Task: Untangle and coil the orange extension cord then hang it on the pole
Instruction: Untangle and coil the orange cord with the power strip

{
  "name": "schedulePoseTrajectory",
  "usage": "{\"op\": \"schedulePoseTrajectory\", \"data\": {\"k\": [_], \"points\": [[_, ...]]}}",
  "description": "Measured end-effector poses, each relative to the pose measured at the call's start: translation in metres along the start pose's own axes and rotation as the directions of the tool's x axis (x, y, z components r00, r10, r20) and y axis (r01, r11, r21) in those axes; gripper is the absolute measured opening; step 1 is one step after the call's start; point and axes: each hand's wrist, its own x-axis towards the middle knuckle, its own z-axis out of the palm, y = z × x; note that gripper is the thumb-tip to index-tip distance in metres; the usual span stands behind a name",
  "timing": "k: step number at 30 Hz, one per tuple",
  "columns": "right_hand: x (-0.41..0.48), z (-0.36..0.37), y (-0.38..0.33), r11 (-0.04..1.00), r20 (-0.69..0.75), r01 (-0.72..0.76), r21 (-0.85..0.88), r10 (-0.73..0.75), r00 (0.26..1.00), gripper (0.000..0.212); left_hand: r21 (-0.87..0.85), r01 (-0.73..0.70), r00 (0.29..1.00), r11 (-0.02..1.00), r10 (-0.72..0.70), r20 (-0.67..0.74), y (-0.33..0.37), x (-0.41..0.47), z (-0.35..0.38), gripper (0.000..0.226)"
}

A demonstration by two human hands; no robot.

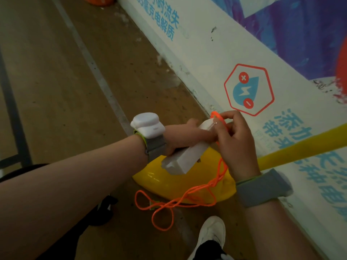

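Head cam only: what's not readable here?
Left hand: fingers behind the white rectangular plastic socket block, head view.
Thin orange extension cord: partly hidden by the right hand; plug end unseen.
Yellow round pole: cut by the right frame edge; top unseen.
Cord's floor loops: overlapping, knots unclear.

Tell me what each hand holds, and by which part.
The left hand grips the white socket block around its middle; the right hand pinches a loop of the orange cord near the block's far end.

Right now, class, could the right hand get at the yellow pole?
Probably yes: the pole lies just beyond the right hand with nothing between them, though that hand is pinching the cord.
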Motion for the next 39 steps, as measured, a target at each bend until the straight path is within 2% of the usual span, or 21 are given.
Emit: {"op": "schedulePoseTrajectory", "data": {"k": [2, 5, 8, 11, 12, 13, 15, 17, 20, 23, 25, 27, 29, 31, 32, 34, 36, 39], "points": [[0.001, 0.000, 0.005, 0.998, 0.012, -0.023, -0.056, 0.024, 1.000, 0.009, 0.244, -0.060, 0.996, 0.968, 0.073, -0.047, -0.004, 0.002, 0.000, 0.091], [0.001, 0.001, 0.003, 0.996, 0.008, -0.093, -0.009, 0.093, 0.996, 0.009, 0.461, -0.141, 0.979, 0.876, 0.193, -0.066, -0.005, 0.003, 0.001, 0.099], [0.003, 0.000, -0.002, 0.951, -0.027, -0.246, 0.189, 0.255, 0.967, 0.022, 0.534, -0.217, 0.956, 0.817, 0.288, -0.053, -0.004, 0.002, -0.002, 0.104], [0.003, -0.001, -0.003, 0.820, -0.024, -0.344, 0.458, 0.398, 0.917, 0.017, 0.596, -0.263, 0.937, 0.758, 0.348, -0.028, -0.007, 0.002, 0.002, 0.109], [0.003, -0.001, -0.001, 0.822, -0.048, -0.330, 0.464, 0.396, 0.917, 0.010, 0.617, -0.265, 0.933, 0.741, 0.358, -0.029, -0.009, 0.003, 0.003, 0.108], [0.003, -0.001, -0.001, 0.825, -0.052, -0.326, 0.461, 0.392, 0.919, 0.012, 0.636, -0.263, 0.932, 0.725, 0.362, -0.028, -0.009, 0.003, 0.003, 0.108], [0.004, -0.006, 0.002, 0.779, 0.023, -0.372, 0.505, 0.418, 0.908, 0.031, 0.659, -0.255, 0.935, 0.708, 0.355, -0.019, -0.011, 0.004, 0.003, 0.104], [0.007, -0.012, 0.007, 0.675, 0.133, -0.450, 0.585, 0.467, 0.874, 0.040, 0.664, -0.253, 0.943, 0.703, 0.334, 0.006, -0.013, 0.005, 0.002, 0.102], [0.009, -0.020, 0.012, 0.607, 0.229, -0.505, 0.614, 0.475, 0.850, 0.056, 0.665, -0.289, 0.940, 0.689, 0.335, 0.062, -0.015, 0.004, 0.001, 0.102], [0.009, -0.022, 0.019, 0.604, 0.280, -0.515, 0.608, 0.444, 0.851, 0.079, 0.698, -0.319, 0.935, 0.641, 0.335, 0.120, -0.016, 0.004, 0.002, 0.097], [0.007, -0.021, 0.022, 0.625, 0.306, -0.515, 0.587, 0.418, 0.855, 0.086, 0.740, -0.321, 0.932, 0.591, 0.335, 0.137, -0.017, 0.004, 0.003, 0.096], [0.002, -0.016, 0.022, 0.601, 0.324, -0.515, 0.611, 0.404, 0.855, 0.077, 0.774, -0.313, 0.925, 0.551, 0.360, 0.119, -0.019, 0.005, 0.005, 0.097], [-0.002, -0.010, 0.017, 0.572, 0.313, -0.495, 0.654, 0.390, 0.866, 0.073, 0.775, -0.333, 0.885, 0.537, 0.461, 0.061, -0.021, 0.006, 0.005, 0.105], [-0.004, -0.009, 0.011, 0.594, 0.289, -0.463, 0.658, 0.369, 0.883, 0.078, 0.726, -0.385, 0.829, 0.571, 0.559, 0.000, -0.021, 0.009, 0.007, 0.117], [-0.004, -0.009, 0.009, 0.613, 0.282, -0.457, 0.644, 0.365, 0.887, 0.077, 0.678, -0.400, 0.826, 0.617, 0.562, -0.025, -0.020, 0.010, 0.007, 0.116], [-0.002, -0.010, 0.006, 0.671, 0.252, -0.454, 0.587, 0.381, 0.889, 0.064, 0.612, -0.384, 0.863, 0.692, 0.504, -0.028, -0.016, 0.011, 0.005, 0.094], [0.002, -0.013, 0.006, 0.723, 0.198, -0.445, 0.529, 0.404, 0.893, 0.049, 0.617, -0.353, 0.891, 0.703, 0.454, -0.008, -0.012, 0.012, 0.002, 0.071], [0.009, -0.017, 0.010, 0.774, 0.109, -0.443, 0.452, 0.445, 0.889, 0.030, 0.666, -0.333, 0.898, 0.667, 0.440, 0.007, -0.008, 0.008, -0.001, 0.063]]}}
